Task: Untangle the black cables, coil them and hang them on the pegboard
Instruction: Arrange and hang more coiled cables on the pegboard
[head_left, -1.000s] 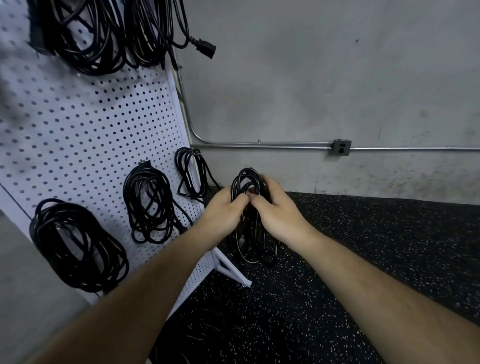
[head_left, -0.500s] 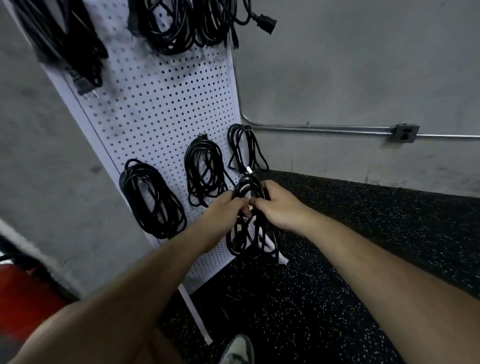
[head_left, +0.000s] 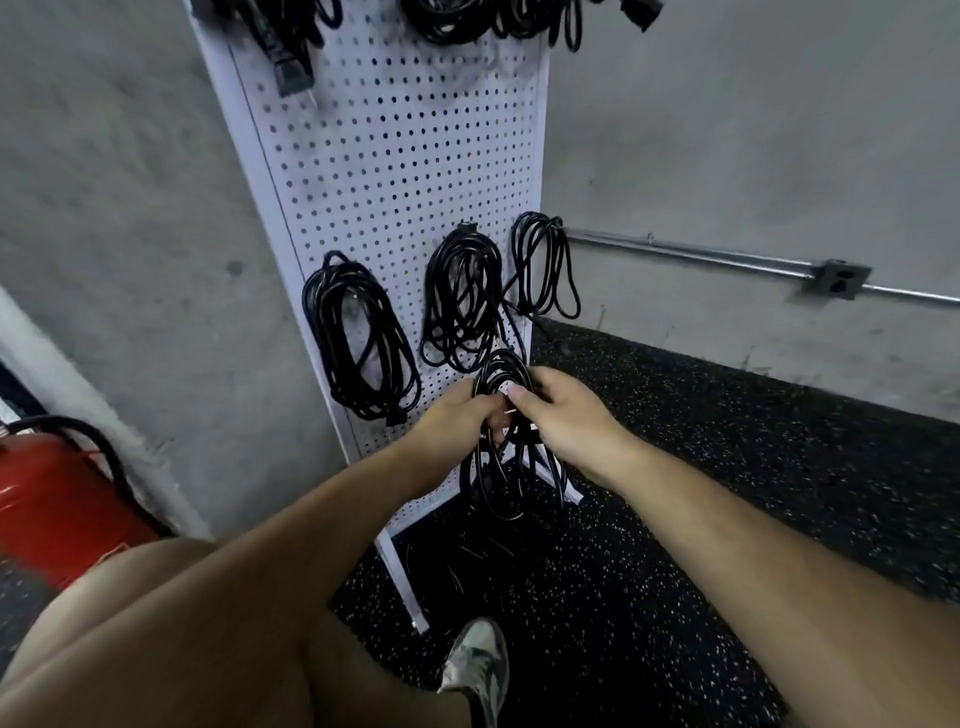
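- The white pegboard (head_left: 395, 171) stands upright on its feet against a grey concrete wall (head_left: 727, 130), on a black speckled floor (head_left: 701, 467)
- Both bare forearms reach forward from the bottom of the view and converge in front of the pegboard's lower right corner
- A red cylinder (head_left: 57, 499) with a black hose lies at the left edge
- Three coiled black cables hang in a row low on the pegboard: a left coil (head_left: 358, 338), a middle coil (head_left: 462, 301) and a thinner right coil (head_left: 543, 265); more black bundles (head_left: 467, 21) hang along the top edge
- The held cable coil (head_left: 511, 462) is between the hands, just below the middle coil, its loops dangling towards the floor
- The left hand (head_left: 457, 423) has its fingers curled round the coil's strands, knuckles up
- The right hand (head_left: 563, 415) grips the same coil from the other side, thumb and forefinger pinched where they meet the left fingertips
- A grey shoe (head_left: 478, 670) is on the floor below
- A grey outlet box (head_left: 839, 280) sits on a wall conduit
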